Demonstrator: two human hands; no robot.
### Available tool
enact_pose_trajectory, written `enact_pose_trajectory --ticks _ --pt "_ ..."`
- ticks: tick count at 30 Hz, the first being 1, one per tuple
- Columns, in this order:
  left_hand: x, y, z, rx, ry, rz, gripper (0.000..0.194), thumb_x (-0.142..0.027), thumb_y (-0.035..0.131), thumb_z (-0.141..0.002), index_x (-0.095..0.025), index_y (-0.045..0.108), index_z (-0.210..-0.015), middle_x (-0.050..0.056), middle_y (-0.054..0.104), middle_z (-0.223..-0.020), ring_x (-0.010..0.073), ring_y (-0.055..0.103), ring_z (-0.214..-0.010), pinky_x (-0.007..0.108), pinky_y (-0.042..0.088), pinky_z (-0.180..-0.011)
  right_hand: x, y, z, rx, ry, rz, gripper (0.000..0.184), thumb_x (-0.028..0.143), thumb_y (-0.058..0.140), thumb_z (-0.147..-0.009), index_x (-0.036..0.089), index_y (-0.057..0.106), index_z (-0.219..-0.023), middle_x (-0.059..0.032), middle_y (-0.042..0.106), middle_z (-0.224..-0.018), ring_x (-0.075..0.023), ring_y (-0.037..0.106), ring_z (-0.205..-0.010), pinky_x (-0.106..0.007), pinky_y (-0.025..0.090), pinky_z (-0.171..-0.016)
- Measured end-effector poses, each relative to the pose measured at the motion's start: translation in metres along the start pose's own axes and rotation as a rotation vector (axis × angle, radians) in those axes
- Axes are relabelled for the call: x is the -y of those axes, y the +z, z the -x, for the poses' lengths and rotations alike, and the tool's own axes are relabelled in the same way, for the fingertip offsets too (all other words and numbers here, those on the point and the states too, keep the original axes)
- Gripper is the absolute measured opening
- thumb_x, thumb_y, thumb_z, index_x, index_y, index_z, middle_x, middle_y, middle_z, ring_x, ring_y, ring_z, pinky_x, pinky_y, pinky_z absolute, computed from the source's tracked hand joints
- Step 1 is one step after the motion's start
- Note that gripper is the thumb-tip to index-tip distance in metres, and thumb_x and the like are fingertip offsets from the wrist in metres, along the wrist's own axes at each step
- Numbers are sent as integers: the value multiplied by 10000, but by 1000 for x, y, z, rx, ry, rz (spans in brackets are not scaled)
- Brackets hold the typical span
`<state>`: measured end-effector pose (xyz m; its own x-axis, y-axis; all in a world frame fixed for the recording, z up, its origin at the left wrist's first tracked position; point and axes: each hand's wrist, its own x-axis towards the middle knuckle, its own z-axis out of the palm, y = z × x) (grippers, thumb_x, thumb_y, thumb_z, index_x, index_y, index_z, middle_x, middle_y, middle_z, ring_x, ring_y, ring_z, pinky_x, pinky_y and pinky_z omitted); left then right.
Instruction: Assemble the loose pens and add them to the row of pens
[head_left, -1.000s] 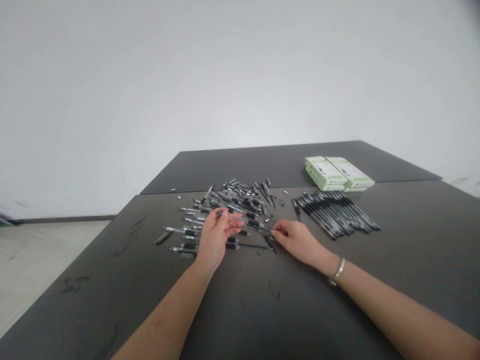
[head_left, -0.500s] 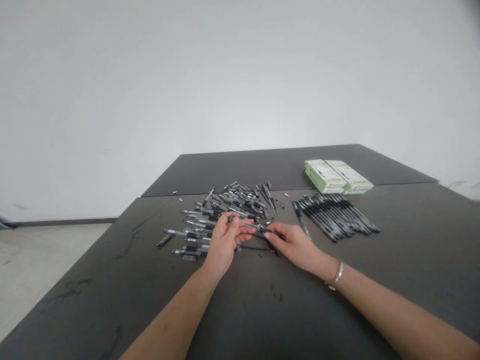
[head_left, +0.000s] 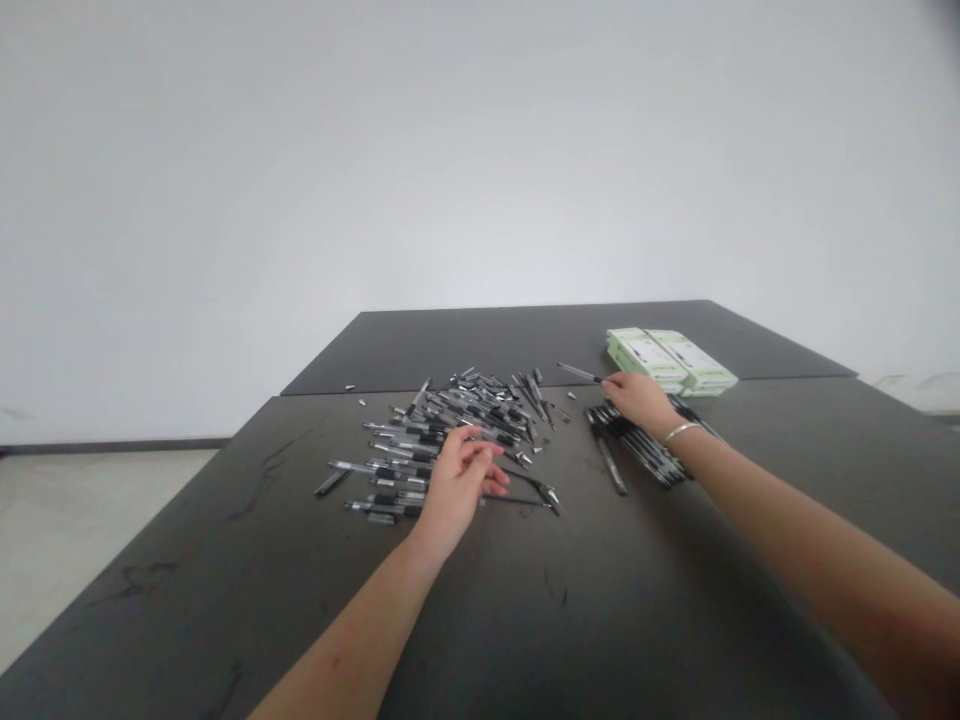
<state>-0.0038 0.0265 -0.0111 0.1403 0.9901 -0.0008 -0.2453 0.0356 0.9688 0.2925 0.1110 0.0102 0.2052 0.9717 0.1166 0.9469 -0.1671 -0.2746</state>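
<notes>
A clear-barrelled pen with a dark grip [head_left: 579,373] is pinched in the fingertips of my right hand [head_left: 639,402], its free end pointing left. That hand is above the row of pens [head_left: 641,450], hiding much of it. One separate pen [head_left: 611,466] lies at the row's left side. My left hand [head_left: 459,482] hovers over the loose pile of pens and pen parts [head_left: 480,400], fingers loosely apart and nothing seen in them. Just below and right of its fingers, thin black refills [head_left: 525,502] and small silver tips [head_left: 551,494] lie on the table.
Green and white boxes [head_left: 671,358] are stacked behind the row of pens. The dark table [head_left: 480,610] has a seam across it, and a white wall [head_left: 480,150] stands behind. A few small silver tips [head_left: 572,396] are scattered round the pile.
My right hand has moved right and away from me, from beside the left hand to over the row, carrying the pen. The left hand has let go and stayed near the pile.
</notes>
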Motion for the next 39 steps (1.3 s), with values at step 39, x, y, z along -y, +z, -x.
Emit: enact_pose_trajectory --ticks 39 --pt "-6 -34 -13 -24 436 -1231 298 -62 509 -780 -205 682 -976 59 689 -1036 255 565 -1004 414 416 -911 97 15 116 285 -472 16 174 296 539 -831 203 683 -862 -63 714 -814 -209 657 -769 -261 382 -621"
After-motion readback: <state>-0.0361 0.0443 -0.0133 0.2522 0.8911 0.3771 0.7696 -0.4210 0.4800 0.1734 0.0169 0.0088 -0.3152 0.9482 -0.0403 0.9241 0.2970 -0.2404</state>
